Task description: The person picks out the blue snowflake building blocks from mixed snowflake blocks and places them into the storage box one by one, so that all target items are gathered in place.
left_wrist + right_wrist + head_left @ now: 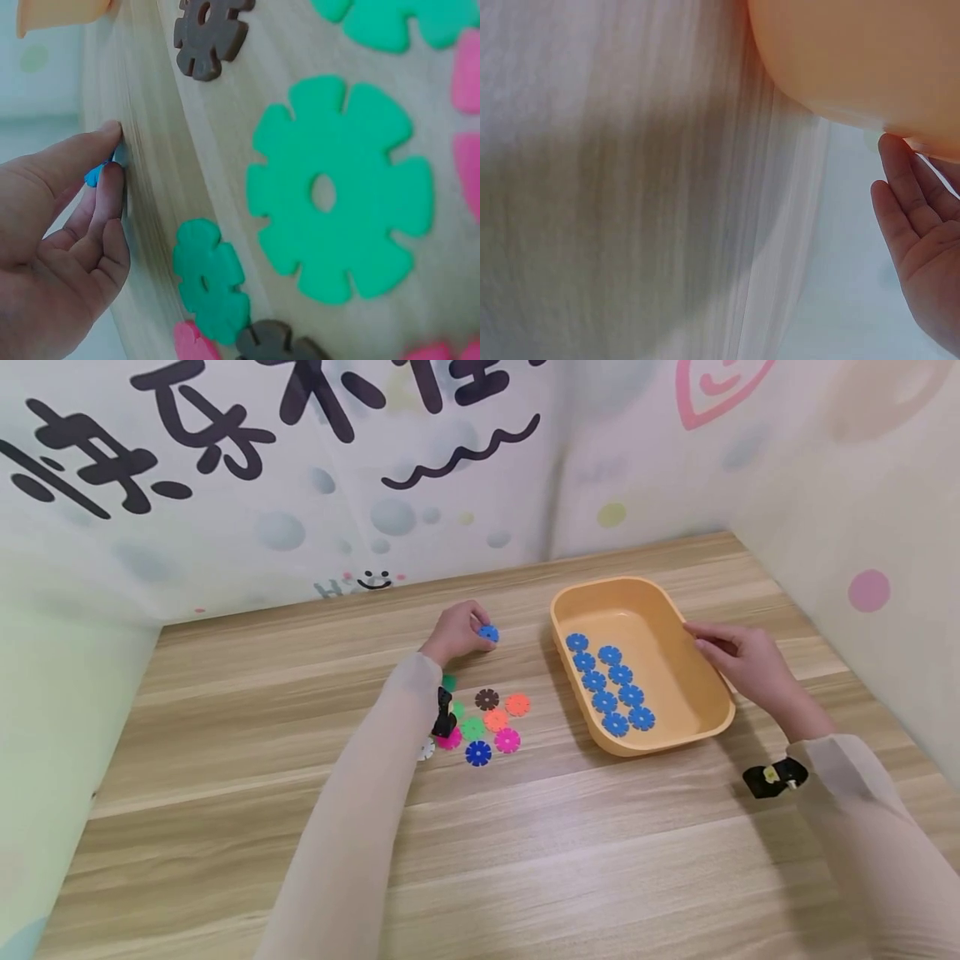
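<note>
My left hand [454, 633] pinches a blue snowflake disc [489, 632] between thumb and fingers, just beyond a loose group of discs on the table. In the left wrist view only a sliver of that blue disc [93, 177] shows. My right hand [746, 664] holds the right rim of an orange-yellow plastic basket [675, 693]. Its fingertips meet the basket's outer wall [855, 67] in the right wrist view. Inside the basket, several blue discs [594, 682] lie in two rows along the left side.
Near my left wrist lie a brown disc [487, 699], orange disc [517, 705], light green disc [472, 728], pink disc [507, 741], dark blue disc [478, 753] and others, partly hidden by my sleeve. Printed walls border the wooden table [540, 860].
</note>
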Available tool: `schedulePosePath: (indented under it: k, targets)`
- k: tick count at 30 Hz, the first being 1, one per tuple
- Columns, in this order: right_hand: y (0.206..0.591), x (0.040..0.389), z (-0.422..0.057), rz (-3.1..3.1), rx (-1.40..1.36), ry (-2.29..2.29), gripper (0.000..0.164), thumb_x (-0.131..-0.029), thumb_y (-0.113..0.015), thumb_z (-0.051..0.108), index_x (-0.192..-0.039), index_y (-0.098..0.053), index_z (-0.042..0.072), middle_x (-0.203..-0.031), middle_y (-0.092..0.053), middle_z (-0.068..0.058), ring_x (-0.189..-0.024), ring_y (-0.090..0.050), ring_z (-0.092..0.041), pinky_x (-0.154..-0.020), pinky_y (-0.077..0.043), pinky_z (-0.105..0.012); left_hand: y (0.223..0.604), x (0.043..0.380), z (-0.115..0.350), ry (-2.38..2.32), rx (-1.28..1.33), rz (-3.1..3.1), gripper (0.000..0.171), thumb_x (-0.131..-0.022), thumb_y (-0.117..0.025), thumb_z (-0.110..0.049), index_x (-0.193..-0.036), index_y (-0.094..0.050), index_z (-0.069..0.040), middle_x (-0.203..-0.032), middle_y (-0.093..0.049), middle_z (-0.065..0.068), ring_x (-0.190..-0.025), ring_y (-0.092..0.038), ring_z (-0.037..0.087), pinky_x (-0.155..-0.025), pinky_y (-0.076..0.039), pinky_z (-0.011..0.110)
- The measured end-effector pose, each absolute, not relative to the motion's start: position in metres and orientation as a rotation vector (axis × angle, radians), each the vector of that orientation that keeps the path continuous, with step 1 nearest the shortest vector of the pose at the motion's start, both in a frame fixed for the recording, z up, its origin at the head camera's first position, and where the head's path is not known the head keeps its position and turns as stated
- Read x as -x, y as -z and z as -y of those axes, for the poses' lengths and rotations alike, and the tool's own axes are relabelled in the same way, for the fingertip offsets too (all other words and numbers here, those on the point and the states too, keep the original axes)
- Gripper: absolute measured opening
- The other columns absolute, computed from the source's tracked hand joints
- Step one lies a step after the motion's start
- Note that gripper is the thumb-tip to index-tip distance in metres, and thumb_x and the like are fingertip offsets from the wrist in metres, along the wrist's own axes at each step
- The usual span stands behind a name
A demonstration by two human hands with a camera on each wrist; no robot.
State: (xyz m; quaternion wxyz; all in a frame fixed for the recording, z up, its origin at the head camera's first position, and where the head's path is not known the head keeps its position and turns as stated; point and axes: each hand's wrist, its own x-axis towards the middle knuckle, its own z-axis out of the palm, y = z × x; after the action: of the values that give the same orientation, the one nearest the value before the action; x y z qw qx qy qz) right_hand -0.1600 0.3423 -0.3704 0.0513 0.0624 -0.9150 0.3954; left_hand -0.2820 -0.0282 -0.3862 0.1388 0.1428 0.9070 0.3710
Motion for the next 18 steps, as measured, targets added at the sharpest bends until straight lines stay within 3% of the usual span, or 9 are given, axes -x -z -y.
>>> schedulePosePath:
  k: [10,18]
  targets:
    - [0.369,0.16,-0.341,2.787,-0.181,-1.206,0.031,-0.092,-0.054,0.007,-0.12,-0.057,-0.005,-0.118,-0.055,-0.025,-0.085,-0.047,0.018,-0.066,-0.042,-0.005,0.379,0.282,0.031,-1.027,-0.521,-2.579,0.023,-0.083,-0.063,0.002,-0.105,-0.06,-0.001,-0.095,-0.056,0.013,-0.089,-0.051,0.022,-0.075,-0.044,0.029]
    - [0.369,0.159,-0.341,2.797,-0.18,-1.195,0.031,-0.092,-0.054,0.008,-0.12,-0.057,-0.005,-0.118,-0.055,-0.025,-0.084,-0.046,0.019,-0.066,-0.042,-0.004,0.369,0.281,0.03,-1.051,-0.556,-2.505,0.026,-0.085,-0.054,0.008,-0.108,-0.061,-0.003,-0.095,-0.057,0.014,-0.088,-0.052,0.023,-0.07,-0.045,0.028]
